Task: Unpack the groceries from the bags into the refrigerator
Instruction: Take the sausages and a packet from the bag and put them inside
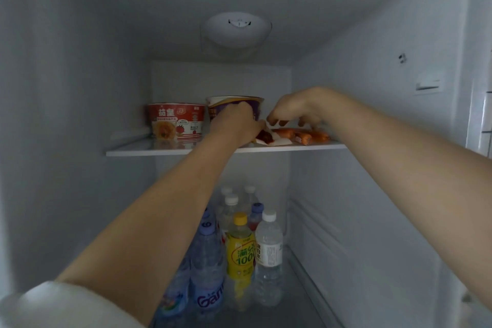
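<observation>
Both bare arms reach into the open white refrigerator toward its white glass upper shelf. The left hand has its fingers curled against the side of the purple-and-white paper noodle bowl, which stands upright on the shelf just right of the red-and-white instant noodle bowl; how firmly that grip closes on the bowl cannot be told, since the fingertips are hidden. The right hand hovers with bent fingers over the flat white-edged packet of red food, its fingertips pinching the packet's upturned corner. Beside the packet, further right on the shelf, lie several orange wrapped sausages. Below, on the refrigerator floor, stand clustered clear plastic water bottles and 1 yellow-labelled drink bottle, all upright.
</observation>
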